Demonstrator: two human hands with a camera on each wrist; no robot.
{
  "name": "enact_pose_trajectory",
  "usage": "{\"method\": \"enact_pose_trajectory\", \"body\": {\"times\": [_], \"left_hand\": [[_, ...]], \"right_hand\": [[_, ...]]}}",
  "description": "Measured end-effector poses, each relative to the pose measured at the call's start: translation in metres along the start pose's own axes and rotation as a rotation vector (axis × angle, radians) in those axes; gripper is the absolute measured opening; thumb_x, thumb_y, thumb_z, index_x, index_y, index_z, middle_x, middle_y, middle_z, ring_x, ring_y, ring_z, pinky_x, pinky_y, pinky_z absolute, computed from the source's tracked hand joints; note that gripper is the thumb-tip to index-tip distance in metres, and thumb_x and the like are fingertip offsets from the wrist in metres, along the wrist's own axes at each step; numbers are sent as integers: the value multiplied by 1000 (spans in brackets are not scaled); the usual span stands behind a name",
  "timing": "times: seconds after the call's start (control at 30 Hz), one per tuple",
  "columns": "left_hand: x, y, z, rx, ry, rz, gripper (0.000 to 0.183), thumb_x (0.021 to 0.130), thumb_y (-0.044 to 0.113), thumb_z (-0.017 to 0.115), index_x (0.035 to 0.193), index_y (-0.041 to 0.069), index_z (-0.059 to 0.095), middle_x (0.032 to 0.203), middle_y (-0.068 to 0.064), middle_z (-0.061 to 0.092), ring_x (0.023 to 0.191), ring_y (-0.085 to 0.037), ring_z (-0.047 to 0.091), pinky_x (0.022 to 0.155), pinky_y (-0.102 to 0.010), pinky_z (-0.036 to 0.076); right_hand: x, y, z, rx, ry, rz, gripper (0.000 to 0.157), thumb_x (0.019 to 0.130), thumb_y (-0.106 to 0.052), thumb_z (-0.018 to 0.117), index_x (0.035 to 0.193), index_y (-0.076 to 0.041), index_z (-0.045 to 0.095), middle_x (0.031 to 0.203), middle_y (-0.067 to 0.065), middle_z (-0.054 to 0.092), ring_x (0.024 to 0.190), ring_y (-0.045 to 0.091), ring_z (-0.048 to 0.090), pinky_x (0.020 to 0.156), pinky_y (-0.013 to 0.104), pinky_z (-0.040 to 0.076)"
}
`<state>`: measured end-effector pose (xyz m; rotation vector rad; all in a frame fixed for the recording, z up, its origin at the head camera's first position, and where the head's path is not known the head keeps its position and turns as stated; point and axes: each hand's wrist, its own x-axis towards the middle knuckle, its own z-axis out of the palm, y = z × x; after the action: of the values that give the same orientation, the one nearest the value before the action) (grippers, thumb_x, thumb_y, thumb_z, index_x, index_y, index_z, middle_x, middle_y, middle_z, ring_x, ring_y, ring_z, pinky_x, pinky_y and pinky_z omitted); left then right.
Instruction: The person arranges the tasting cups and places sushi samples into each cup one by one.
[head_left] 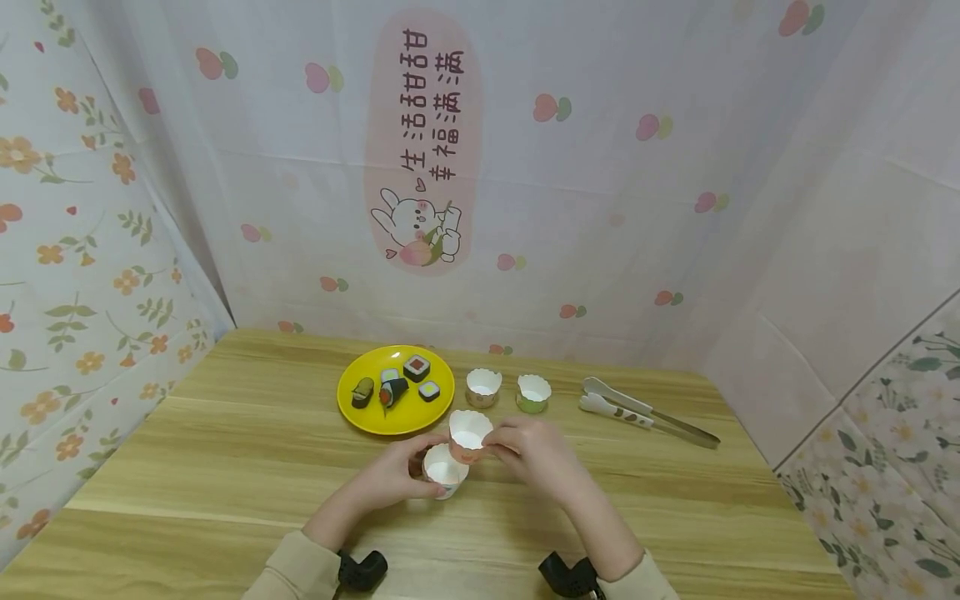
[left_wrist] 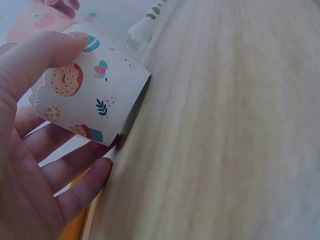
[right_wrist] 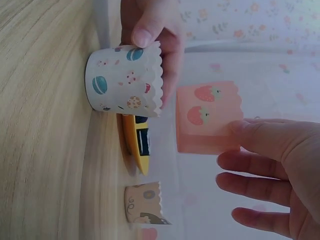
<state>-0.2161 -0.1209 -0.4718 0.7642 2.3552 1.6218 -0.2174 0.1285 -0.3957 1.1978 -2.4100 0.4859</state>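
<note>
A white paper baking cup (left_wrist: 85,85) with doughnut and cupcake prints stands at the table's surface, and my left hand (head_left: 390,477) grips its side between thumb and fingers. My right hand (head_left: 536,454) pinches the rim of a pink paper baking cup (right_wrist: 207,117) with strawberry prints, held up off the table. In the head view the pink cup is just behind and to the right of the white one. Seen from the right wrist, the two cups are apart. Both look hollow from above, their insides white.
Behind the hands is a yellow plate (head_left: 352,417) with several sushi pieces (head_left: 392,392). To its right stand a brown-printed baking cup (head_left: 482,388) and a green one (head_left: 533,394). Metal tongs (head_left: 648,412) with white paw-shaped tips lie at the right. A printed curtain (head_left: 600,208) hangs behind the table.
</note>
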Motion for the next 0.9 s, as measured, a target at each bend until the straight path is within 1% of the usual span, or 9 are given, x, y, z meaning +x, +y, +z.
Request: {"method": "enact_pose_trajectory", "body": {"times": [0.07,0.2,0.47,0.77,0.9], "left_hand": [[0,0,0,-4,2,-4,62,78,6,78,132,-1,50,110,-12,60,90,-28,58,76,-27,49],[-2,0,-1,-16,6,-5,60,77,11,80,130,2,52,109,-8,61,90,-23,57,77,-28,48],[-3,-1,-2,-27,7,17,61,76,13,81,129,3,53,108,-6,61,91,-23,58,78,-29,49],[-3,0,-1,-16,6,12,61,76,14,81,129,3,53,107,-6,61,90,-22,58,78,-28,49],[-3,1,-1,-12,7,7,63,76,14,81,131,3,52,108,-6,61,90,-22,58,78,-28,49]], "right_hand": [[0,2,0,-17,24,11,11,77,-8,79,87,-14,76,84,-6,68,72,8,62,63,21,52],[-1,6,1,-35,63,37,12,76,-9,80,86,-14,76,84,-5,69,72,9,63,63,23,53],[-2,14,8,-57,106,84,13,73,-10,83,83,-13,76,81,-5,68,67,10,61,58,24,51],[-5,21,14,-69,73,153,12,74,-12,82,84,-14,76,82,-4,68,71,12,62,60,27,52],[-6,24,17,-75,55,174,10,75,-13,82,83,-15,76,81,-5,68,69,11,62,59,27,51]]}}
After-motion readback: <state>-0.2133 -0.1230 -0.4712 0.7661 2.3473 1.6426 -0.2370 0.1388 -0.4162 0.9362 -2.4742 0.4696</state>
